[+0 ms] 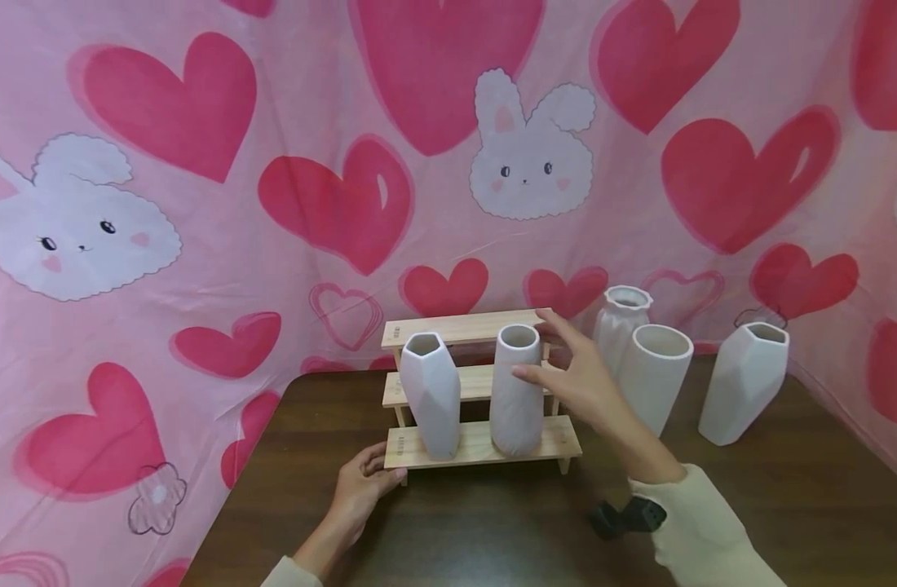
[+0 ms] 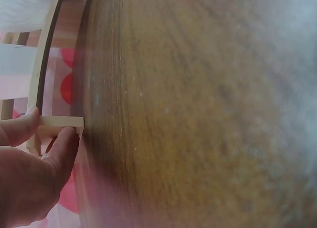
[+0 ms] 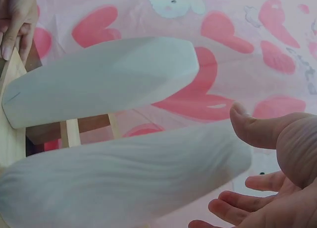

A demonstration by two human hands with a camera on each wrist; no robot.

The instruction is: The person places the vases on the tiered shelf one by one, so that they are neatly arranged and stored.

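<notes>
Wooden leg [image 2: 64, 121], left hand [image 2: 34, 178] gripping, clear only from left wrist; right hand [image 1: 589, 383] spread.

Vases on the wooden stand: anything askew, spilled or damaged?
One oddity: a short dark line near the base of the faceted vase, on otherwise plain white; scratch or mark, can't tell. The textured vase looks fine; nothing tipped or spilled.

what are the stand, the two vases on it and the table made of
Stand: pale, unpainted-looking wood, going by its faint grain. Faceted vase and ridged vase: probably matte white ceramic, given their soft shading; plastic isn't ruled out. Table: dark brown wood or laminate, streaky-grained, with slight sheen.
</notes>
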